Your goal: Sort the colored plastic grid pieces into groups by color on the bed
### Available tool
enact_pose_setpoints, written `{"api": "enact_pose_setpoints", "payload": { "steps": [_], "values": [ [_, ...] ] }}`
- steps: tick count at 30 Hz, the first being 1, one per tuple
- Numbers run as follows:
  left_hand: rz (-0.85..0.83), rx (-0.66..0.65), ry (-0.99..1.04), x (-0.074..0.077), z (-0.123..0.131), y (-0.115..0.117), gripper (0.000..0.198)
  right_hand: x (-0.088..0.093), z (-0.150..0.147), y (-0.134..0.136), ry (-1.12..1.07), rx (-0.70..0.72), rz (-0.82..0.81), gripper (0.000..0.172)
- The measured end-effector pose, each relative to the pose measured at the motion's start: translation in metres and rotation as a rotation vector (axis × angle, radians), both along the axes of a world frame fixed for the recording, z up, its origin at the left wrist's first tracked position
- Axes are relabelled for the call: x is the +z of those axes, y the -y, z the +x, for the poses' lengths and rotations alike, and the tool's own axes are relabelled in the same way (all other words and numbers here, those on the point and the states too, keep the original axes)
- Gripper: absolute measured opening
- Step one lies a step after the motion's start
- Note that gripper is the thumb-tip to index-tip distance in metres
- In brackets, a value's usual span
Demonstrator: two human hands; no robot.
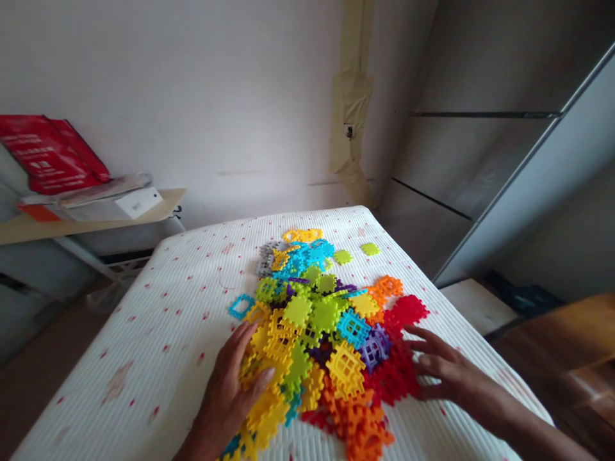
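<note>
A loose heap of flat plastic building tiles with notched edges lies in front of me. My left hand (235,378) rests against the heap's left side, fingers apart, touching yellow tiles (266,410). On the opposite side my right hand (442,365) has its fingers spread at the edge of the red tiles (396,371), gripping none of them. Between the hands are a yellow window tile (346,369), a purple window tile (375,347), a blue window tile (353,328) and several green tiles (325,315). Orange tiles (362,426) spill toward me.
A white quilted cover with red specks (182,320) lies under the tiles. Two green tiles sit apart toward the far right, one a lone green tile (370,249). At left, a side table (173,200) bears a white box (139,203) and a red bag (52,153). A grey cabinet (471,147) stands right.
</note>
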State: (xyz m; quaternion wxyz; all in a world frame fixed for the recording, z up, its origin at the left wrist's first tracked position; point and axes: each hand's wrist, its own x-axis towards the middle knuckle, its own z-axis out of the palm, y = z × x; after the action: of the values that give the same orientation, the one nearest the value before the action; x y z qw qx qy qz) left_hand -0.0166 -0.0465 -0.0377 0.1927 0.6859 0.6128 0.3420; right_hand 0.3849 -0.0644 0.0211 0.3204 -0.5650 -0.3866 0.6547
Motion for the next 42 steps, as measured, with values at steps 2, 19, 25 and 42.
{"api": "enact_pose_setpoints", "payload": {
  "steps": [2, 19, 25, 42],
  "values": [
    [0.004, -0.034, 0.023, 0.001, 0.012, -0.005, 0.065, -0.005, -0.015, -0.01, -0.041, 0.011, 0.013, 0.067],
    [-0.209, -0.206, 0.777, 0.03, 0.044, -0.043, 0.09, -0.017, -0.115, -0.09, -0.388, 0.091, 0.12, 0.086],
    [-0.268, -0.198, 0.965, 0.034, 0.05, -0.042, 0.096, -0.009, -0.129, -0.104, -0.333, 0.093, 0.236, 0.073],
    [-0.201, -0.217, 1.128, 0.081, 0.035, -0.04, 0.079, 0.09, -0.176, -0.133, -0.117, 0.509, 0.446, 0.089]
  ]
}}
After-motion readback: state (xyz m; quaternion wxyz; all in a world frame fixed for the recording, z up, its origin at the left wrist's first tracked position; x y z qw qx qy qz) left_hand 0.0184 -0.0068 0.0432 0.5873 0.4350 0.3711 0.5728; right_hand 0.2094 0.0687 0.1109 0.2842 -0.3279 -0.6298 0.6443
